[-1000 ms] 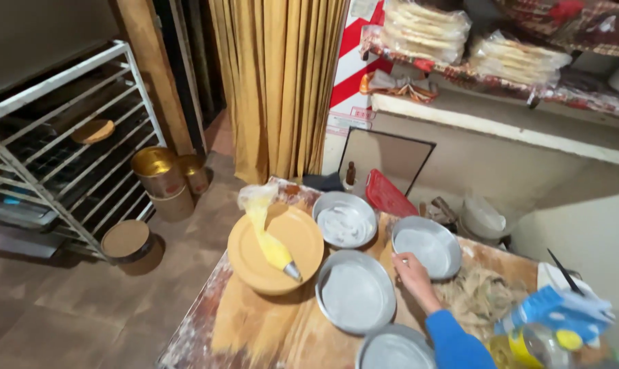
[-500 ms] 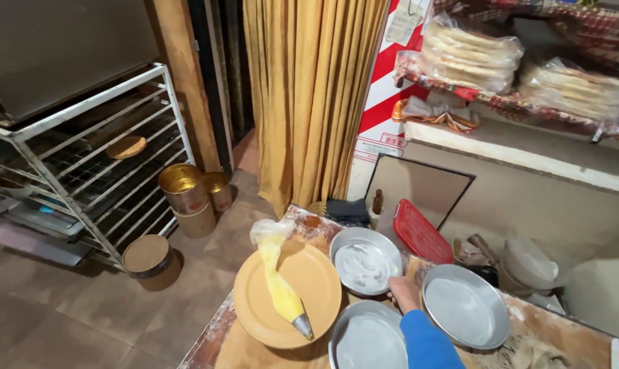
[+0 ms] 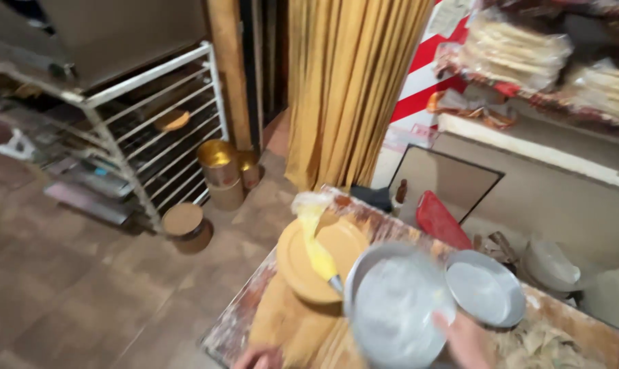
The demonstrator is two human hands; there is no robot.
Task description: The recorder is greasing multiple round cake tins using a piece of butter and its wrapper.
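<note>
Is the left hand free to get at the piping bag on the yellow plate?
Probably yes: the left hand is empty at the table edge, and nothing lies between it and the piping bag.

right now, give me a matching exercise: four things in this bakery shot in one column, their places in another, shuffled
Things:
1. piping bag
2. round metal pan
3. gold tins
4. red tray

Places:
A. on the floor beside the white wire rack
B. lying across the yellow plate
C. leaning behind the table's far edge
D. lifted in the right hand

Pairs: 1-B, 2-D, 3-A, 4-C
</note>
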